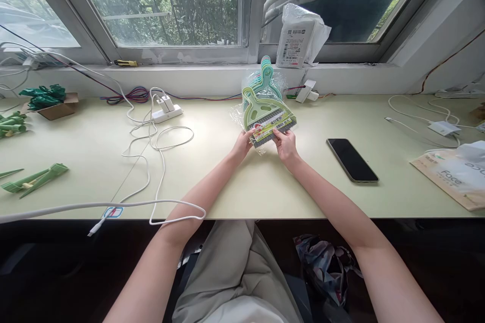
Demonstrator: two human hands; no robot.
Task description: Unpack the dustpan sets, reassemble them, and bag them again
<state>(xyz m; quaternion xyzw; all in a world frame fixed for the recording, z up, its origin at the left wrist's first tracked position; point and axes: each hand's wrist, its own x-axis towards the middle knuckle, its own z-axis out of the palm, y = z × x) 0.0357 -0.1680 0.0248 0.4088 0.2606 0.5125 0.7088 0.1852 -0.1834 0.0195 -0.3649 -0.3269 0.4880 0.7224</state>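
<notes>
Over the pale table (212, 181), a green brush set (268, 111) in clear wrap (237, 115) is held by its bristle end in the left hand (242, 144) and right hand (286, 146). Only holding seems to be done; for any move, firm grips are likely needed.

You are facing a pale yellow table (303, 194). On your right, a black phone (352, 160) is lying flat, and a tissue pack (454, 176) is resting at the far right, with a white adapter (443, 128) sitting behind it. On your left, a white power strip (166, 113) is sitting toward the back, while white cables (164, 167) are looping across the surface. Farther left, a cardboard box (60, 108) is standing near green stalks (13, 124), and green pieces (38, 180) are lying closer to you.
</notes>
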